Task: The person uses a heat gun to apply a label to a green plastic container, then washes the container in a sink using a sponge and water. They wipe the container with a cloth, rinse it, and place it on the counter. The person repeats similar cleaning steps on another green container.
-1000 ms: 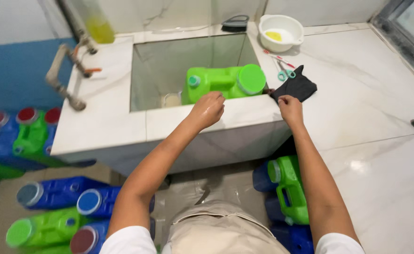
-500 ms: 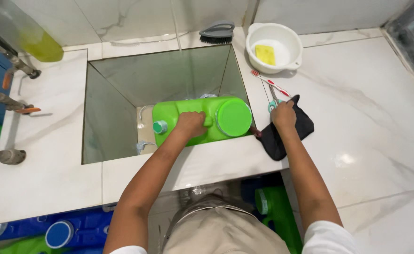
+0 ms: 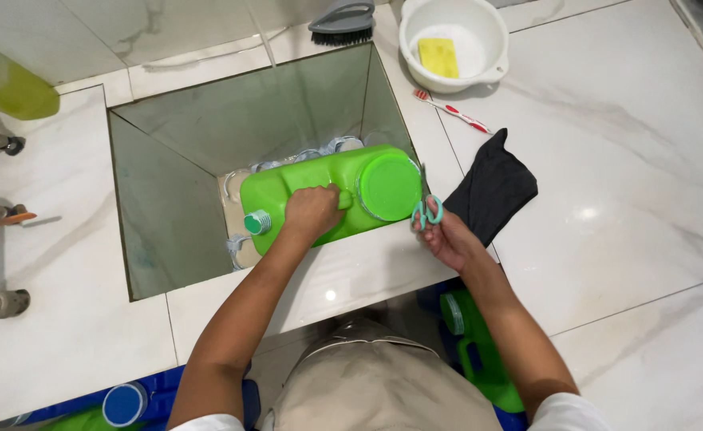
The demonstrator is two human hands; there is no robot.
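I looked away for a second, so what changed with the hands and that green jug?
The right hand left the black cloth and picked up the green-handled scissors. The left hand closed on the handle of the green jug, which now lies a little lower in the basin. The white bowl, toothbrush and brush stayed put.

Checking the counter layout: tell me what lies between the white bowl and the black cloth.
In the head view, a red-and-white toothbrush lies on the marble counter between the white bowl and the black cloth, apart from both.
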